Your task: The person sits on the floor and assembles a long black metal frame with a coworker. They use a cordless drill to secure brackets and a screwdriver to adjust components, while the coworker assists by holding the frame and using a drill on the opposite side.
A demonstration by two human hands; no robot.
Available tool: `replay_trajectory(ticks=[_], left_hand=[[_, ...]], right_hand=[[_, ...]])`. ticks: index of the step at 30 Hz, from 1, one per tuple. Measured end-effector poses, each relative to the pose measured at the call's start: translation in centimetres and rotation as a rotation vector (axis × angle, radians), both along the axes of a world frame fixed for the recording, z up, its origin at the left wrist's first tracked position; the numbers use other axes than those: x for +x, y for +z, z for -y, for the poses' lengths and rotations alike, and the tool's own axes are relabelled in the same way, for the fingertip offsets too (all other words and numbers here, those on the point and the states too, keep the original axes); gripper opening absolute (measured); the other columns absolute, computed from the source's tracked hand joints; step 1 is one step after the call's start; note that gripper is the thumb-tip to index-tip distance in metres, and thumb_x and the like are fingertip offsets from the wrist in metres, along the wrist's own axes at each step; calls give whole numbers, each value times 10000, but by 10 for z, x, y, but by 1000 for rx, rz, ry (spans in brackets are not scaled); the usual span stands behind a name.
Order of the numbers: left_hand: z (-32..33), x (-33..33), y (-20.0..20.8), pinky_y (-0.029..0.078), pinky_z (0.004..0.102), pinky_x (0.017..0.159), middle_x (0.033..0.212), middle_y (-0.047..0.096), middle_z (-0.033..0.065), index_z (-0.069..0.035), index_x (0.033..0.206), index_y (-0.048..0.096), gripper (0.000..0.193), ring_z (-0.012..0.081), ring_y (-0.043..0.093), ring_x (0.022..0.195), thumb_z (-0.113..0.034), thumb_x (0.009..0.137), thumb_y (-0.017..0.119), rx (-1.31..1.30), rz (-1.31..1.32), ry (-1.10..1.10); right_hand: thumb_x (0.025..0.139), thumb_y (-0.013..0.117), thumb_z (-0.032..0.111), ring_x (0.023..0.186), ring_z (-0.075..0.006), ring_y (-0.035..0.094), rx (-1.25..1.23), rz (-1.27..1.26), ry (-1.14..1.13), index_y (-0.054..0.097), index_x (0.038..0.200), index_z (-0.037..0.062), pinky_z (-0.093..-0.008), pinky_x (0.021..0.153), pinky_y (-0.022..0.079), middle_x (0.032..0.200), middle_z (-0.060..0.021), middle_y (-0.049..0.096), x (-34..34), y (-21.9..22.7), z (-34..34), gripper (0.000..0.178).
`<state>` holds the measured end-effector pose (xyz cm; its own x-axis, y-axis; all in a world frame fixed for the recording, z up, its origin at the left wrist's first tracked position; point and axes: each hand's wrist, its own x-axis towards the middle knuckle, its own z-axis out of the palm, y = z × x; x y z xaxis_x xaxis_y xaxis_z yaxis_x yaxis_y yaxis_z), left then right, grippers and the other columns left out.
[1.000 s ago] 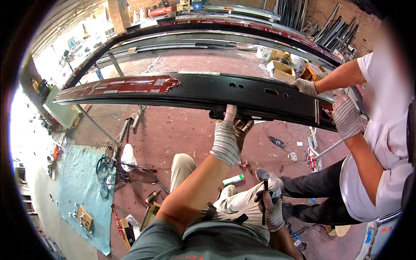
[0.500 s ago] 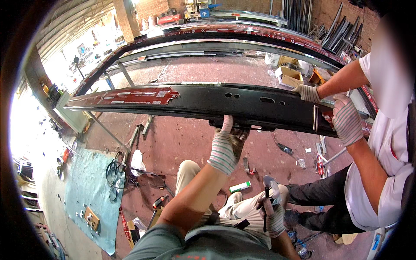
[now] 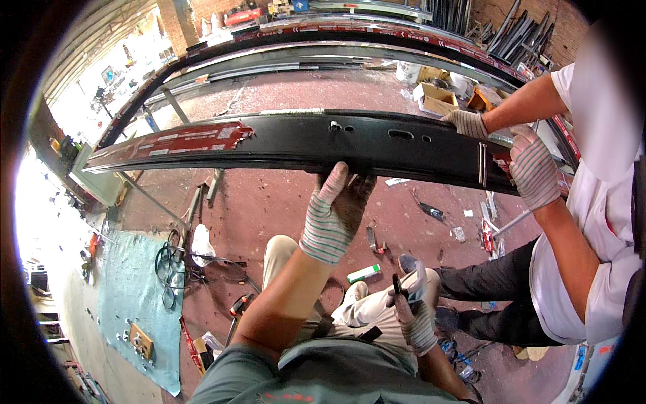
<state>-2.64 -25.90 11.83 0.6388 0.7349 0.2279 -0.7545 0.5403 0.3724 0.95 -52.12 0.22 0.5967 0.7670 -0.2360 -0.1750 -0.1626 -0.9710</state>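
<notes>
A long black metal profile (image 3: 296,141) with several cut-out holes and torn red film lies across in front of me. My left hand (image 3: 336,215), in a striped glove with dark fingers, presses up at its lower edge. The thumb points up and the fingers bend in underneath, so whatever they grip there is hidden. Lower down, beside my knee, my right hand (image 3: 417,326) is closed around a slim black tool (image 3: 397,284) held upright; its exact kind is unclear. On the right, a co-worker's gloved hands (image 3: 535,168) hold the profile's end.
Past the profile, the rest of a large frame (image 3: 350,34) spans the stands. Boxes (image 3: 434,99) sit at the far right. A blue-green mat (image 3: 134,283) with small parts, black cables (image 3: 168,269) and a green-white box (image 3: 363,273) lie on the floor.
The dark bar that showed below the profile's lower edge at my left hand is out of sight now. My right hand has turned, tilting the black tool. The view has shifted slightly.
</notes>
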Motion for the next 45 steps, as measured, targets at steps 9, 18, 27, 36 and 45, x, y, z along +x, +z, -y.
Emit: replay_trajectory(ticks=[9,18,27,36,45], left_hand=[[-1,8,34,466,457,949,1053,615,96,-84,1105,608,472,260,560,1007,-379,780,782,-286,-217,10],[-8,9,33,447,349,734,1001,590,13,-135,1136,570,501,166,546,894,-234,716,825,-336,-180,17],[-9,17,24,461,345,818,957,623,28,-131,1009,633,332,172,570,893,-306,767,779,-378,-255,55],[-8,11,28,463,330,821,963,623,22,-129,1020,635,336,171,570,898,-320,777,768,-333,-250,37],[-10,15,25,458,348,820,951,630,21,-140,982,642,307,185,566,882,-347,783,751,-320,-264,21]], right_hand=[[919,665,202,922,-192,626,117,310,343,559,1195,7,-290,817,485,996,-87,638,-1,136,-19,354],[864,718,352,879,-238,685,180,1297,289,668,1017,30,-367,792,516,904,-125,706,50,300,-175,360],[893,681,364,1089,-290,628,-43,1357,535,639,1176,19,-358,976,455,1139,-171,680,79,270,-245,448],[965,572,345,1199,-325,568,-138,1424,577,604,1245,16,-364,1033,412,1229,-192,633,80,271,-236,434],[983,546,352,1199,-330,556,-65,1492,600,601,1254,23,-372,1040,398,1256,-176,614,84,270,-239,430]])
